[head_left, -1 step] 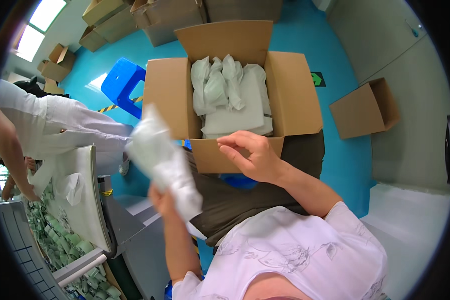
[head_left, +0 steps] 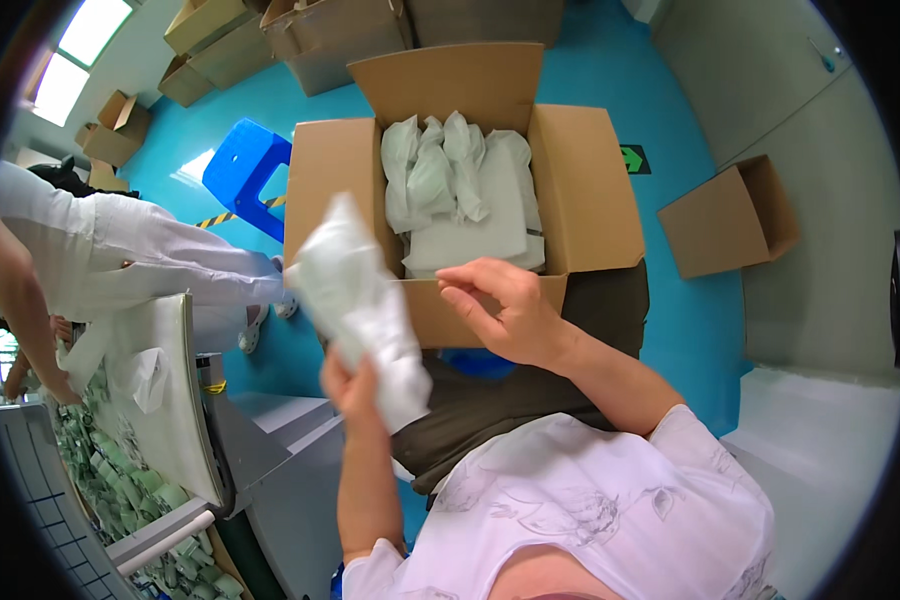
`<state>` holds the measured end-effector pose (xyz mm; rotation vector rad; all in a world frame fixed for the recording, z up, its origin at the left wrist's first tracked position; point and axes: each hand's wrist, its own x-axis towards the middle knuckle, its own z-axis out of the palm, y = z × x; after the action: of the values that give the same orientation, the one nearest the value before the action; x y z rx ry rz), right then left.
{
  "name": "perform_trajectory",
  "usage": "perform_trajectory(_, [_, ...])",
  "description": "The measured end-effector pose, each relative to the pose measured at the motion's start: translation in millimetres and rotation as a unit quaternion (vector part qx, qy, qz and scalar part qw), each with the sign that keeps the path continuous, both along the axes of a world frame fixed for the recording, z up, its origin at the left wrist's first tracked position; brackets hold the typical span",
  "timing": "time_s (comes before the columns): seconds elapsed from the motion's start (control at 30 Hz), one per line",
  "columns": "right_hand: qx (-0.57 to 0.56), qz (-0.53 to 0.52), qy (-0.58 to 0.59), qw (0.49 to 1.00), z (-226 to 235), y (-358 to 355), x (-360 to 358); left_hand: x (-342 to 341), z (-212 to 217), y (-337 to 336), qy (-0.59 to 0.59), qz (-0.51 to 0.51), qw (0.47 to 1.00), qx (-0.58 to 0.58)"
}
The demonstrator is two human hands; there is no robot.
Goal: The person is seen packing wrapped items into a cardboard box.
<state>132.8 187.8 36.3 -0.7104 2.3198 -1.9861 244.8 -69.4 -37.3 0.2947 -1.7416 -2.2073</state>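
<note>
Gripping a puffy white wrapped bundle (head_left: 355, 285) near its lower end, the left hand (head_left: 350, 385) had it tilted toward 11 o'clock; taking the open cardboard box (head_left: 595, 190) as the clock, that bundle was up around 7 or 8, partly over the flaps; the right hand (head_left: 505, 315) held nothing, thumb and curled fingers apart, near the front flap at 5 to 6; couldn't tell if it touched; inside sat more white-wrapped bundles (head_left: 430, 180) at 11; blue plastic stool (head_left: 240, 165) at 9, smaller carton (head_left: 715, 225) at 3.
</note>
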Motion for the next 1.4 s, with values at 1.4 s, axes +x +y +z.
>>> perform_trajectory(1.4, [0.087,-0.094,-0.362,0.923,-73.8,20.7,-229.0,-123.7,5.6,118.2,0.199,-0.091,0.830,-0.513])
